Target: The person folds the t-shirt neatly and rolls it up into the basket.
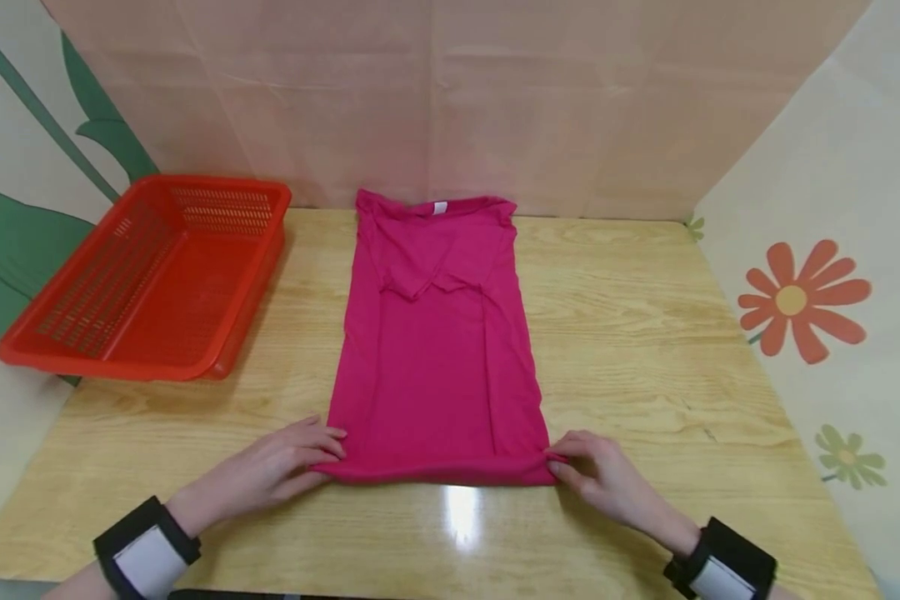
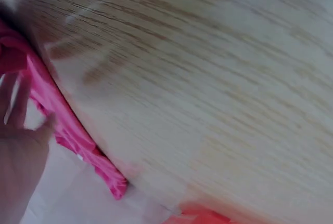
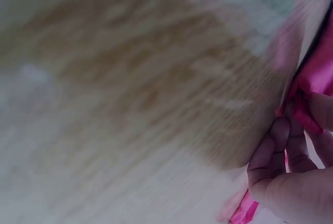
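Observation:
A magenta shirt (image 1: pixel 435 367) lies flat in the middle of the table, its sides turned inward and its neckline with a small white label at the far end. Along the near edge the cloth forms a thick rolled band. My left hand (image 1: pixel 288 462) holds the near left corner, fingers on the cloth and thumb at the band's end. At the near right corner, my right hand (image 1: pixel 600 475) pinches the fabric between thumb and fingers. The right wrist view shows a bunch of the shirt (image 3: pixel 307 112) between those fingertips.
A red plastic basket (image 1: pixel 217 350) with slotted sides stands on the left of the wooden table (image 1: pixel 630 333). A pinkish sheet (image 1: pixel 495 100) hangs behind the table. Flower-patterned walls (image 1: pixel 855 400) border it on both sides.

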{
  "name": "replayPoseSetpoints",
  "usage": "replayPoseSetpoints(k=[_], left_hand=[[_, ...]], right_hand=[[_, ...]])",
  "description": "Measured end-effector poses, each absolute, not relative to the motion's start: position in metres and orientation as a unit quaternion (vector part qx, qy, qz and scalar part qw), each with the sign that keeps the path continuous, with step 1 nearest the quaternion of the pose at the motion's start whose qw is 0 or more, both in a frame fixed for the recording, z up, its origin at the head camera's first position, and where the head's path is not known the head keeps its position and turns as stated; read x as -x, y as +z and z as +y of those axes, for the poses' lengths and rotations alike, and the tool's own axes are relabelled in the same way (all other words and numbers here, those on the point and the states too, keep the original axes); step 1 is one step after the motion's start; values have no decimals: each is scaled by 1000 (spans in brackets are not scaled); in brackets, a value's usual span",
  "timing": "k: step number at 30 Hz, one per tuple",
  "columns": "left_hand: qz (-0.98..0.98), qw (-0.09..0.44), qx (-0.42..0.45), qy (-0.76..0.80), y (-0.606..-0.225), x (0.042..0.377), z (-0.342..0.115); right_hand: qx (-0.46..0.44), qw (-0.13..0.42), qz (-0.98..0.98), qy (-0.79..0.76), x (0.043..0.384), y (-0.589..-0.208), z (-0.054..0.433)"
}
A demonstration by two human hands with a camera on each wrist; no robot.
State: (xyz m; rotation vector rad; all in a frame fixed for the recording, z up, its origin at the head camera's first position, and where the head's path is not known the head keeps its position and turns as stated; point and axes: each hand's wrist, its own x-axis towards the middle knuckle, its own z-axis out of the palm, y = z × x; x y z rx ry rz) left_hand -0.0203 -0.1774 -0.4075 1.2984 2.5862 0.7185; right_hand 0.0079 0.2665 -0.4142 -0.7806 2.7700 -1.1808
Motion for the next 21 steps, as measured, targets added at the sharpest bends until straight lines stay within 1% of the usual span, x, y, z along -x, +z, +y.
replayPoseSetpoints(k=[6,11,14,18,21], left_hand=[[853,126,-389,324,-413,23,-180],[828,141,-370,397,-417,28,-181],[821,151,-341,433,-413,29,-179],[825,145,-291,462,-398,24,-172],[833,125,-260,473,-388,21,-166]], right_hand=[[172,63,909,-374,-5,-412,265],[112,119,888,-430,-2,-408,265],[74,151,860,-482,-1,-404,263],[11,220,802,-555,-1,-399,261],[-29,268,771,-577,0,-400,261]])
